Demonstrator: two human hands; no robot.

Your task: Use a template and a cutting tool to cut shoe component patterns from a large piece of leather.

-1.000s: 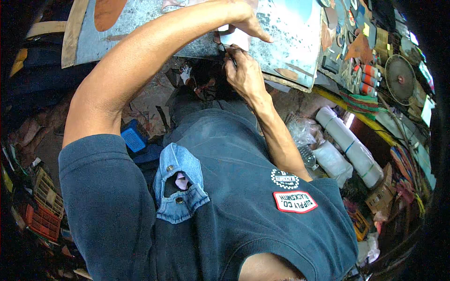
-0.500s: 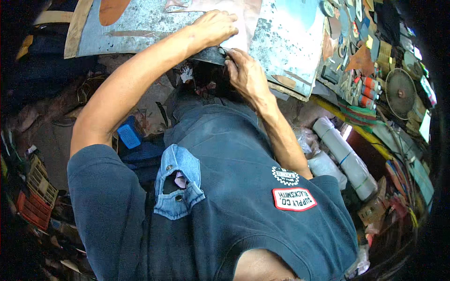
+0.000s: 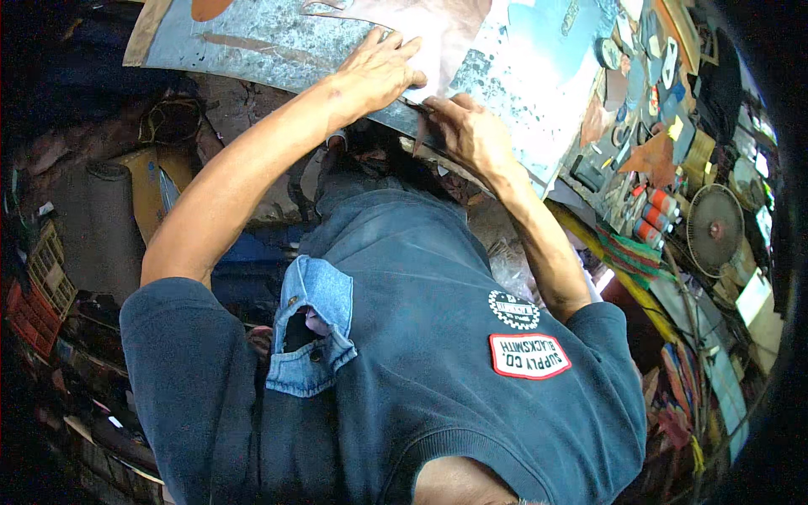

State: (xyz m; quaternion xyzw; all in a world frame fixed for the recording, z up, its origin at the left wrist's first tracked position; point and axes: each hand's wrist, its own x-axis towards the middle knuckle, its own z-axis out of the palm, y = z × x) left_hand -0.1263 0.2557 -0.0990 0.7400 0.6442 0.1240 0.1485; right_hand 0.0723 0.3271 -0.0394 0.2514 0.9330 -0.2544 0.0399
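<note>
My left hand [image 3: 383, 71] rests palm down with its fingers apart on a pale pinkish sheet, apparently leather [image 3: 459, 38]. This sheet lies over the worn, mottled grey tabletop [image 3: 252, 50]. My right hand [image 3: 475, 139] is at the table's front edge, close to the sheet's near corner. Its fingers are bent and pressed together. A thin brownish strip shows below those fingertips, but what they grip is too small and shadowed to name.
A brown leather-like piece [image 3: 210, 8] lies at the table's far left. Scraps and small tools crowd the right side, near orange-red cylinders [image 3: 652, 219] and a round fan [image 3: 715, 229]. A dark roll [image 3: 114, 227] and a red crate [image 3: 34, 320] stand on the left.
My right hand has shifted right and slightly down along the table edge. My left hand has spread its fingers flatter on the sheet. The whole view has also shifted somewhat.
</note>
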